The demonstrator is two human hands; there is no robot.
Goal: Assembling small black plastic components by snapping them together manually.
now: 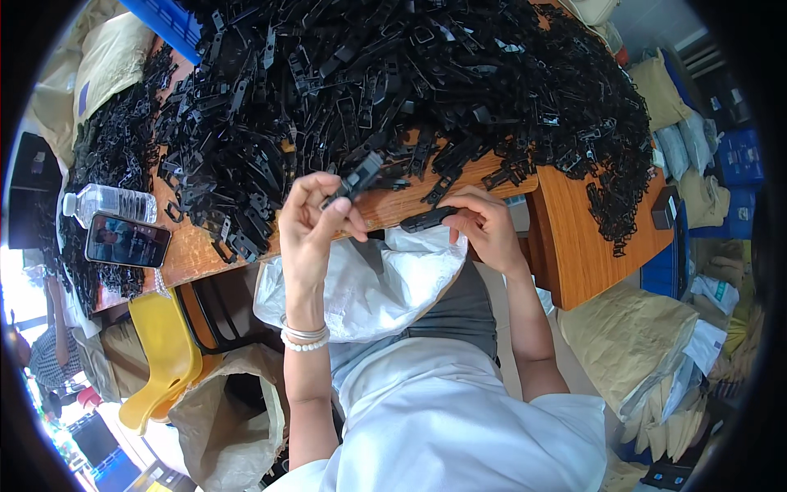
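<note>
Between the thumb and fingers of my left hand is a black plastic part, long and narrow, tilted up to the right. My right hand pinches another black plastic piece, flatter and dark, by its right end. Both hands are above the table's near edge, over a white plastic bag that lies open across my lap. Just beyond them spreads a big heap of similar black plastic parts. The exact kind of these parts cannot be made out.
On the left lie a phone and a clear water bottle. A yellow chair and an open paper sack stand below. The wooden table reaches right, near brown sacks. A blue crate is at the far left.
</note>
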